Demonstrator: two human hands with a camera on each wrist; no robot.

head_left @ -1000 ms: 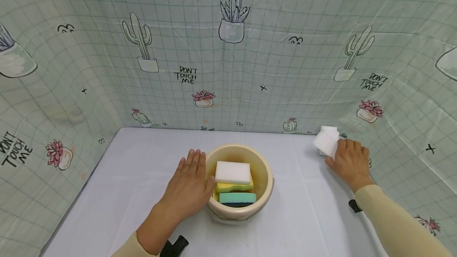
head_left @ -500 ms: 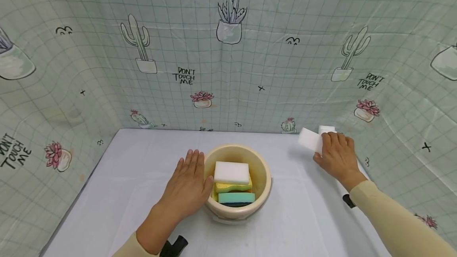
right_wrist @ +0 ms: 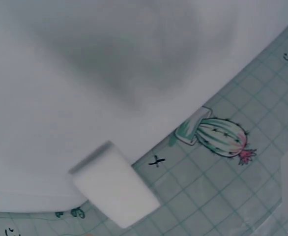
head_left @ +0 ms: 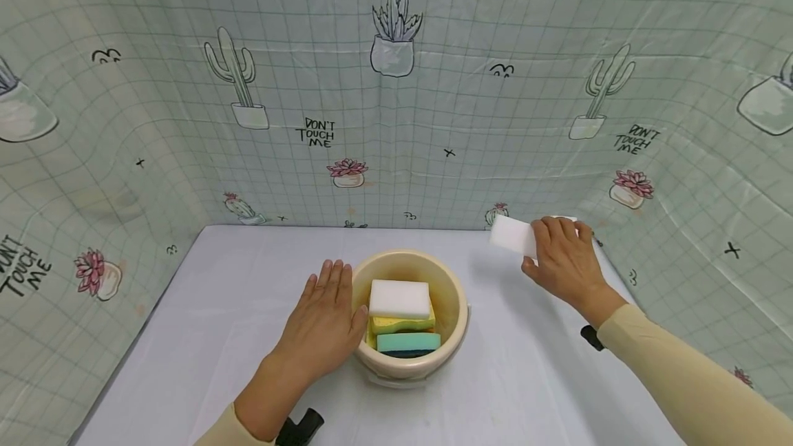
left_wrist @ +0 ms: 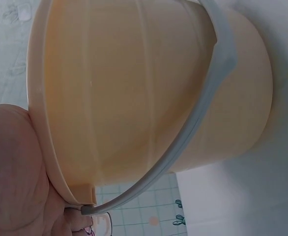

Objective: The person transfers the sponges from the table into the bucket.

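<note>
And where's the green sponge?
In the head view, the green sponge is inside the bucket, on its near side, in front of the yellow sponge and right of the left hand.

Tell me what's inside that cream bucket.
The bucket holds a white block stacked over a yellow sponge, with a teal, dark-bottomed sponge in front. Whatever lies beneath them is covered and can't be seen.

On the table [head_left: 508, 377], sponges [head_left: 399, 299] sit in the bucket [head_left: 409, 366], your left hand [head_left: 327, 325] against its left rim; at right, your right hand [head_left: 566, 260] holds a foam block [head_left: 511, 235], a second block [right_wrist: 117, 191] behind it.
</note>
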